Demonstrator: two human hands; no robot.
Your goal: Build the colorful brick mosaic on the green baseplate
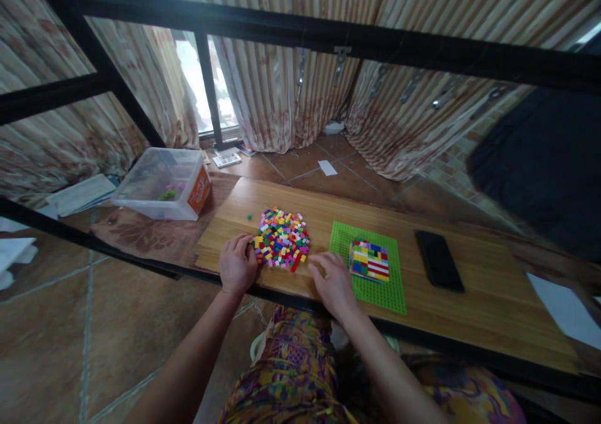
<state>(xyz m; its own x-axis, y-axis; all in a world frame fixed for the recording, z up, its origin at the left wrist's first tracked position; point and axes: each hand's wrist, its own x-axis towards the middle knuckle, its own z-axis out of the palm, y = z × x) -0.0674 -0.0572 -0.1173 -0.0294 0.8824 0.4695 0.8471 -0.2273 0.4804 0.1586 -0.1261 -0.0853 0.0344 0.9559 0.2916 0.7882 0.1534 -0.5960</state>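
A pile of small multicoloured building bricks (283,237) lies on the wooden board. At its left edge rests my left hand (238,264), its fingers curled together; a yellow brick (258,242) shows by the fingertips, and whether it is gripped I cannot tell. My right hand (335,284) hovers or rests between the pile and the green baseplate (392,292), fingers bent inward. A tiny yellow-green spot shows between its fingers, too small to name. On the baseplate stands a block of stacked bricks (370,261) in several colours, with red and white stripes.
A black phone (439,260) lies right of the baseplate on the wooden board (498,299). One green brick (249,217) sits apart, left of the pile. Beyond the board's left end is a clear plastic box (162,183). A dark metal bar (300,26) crosses above.
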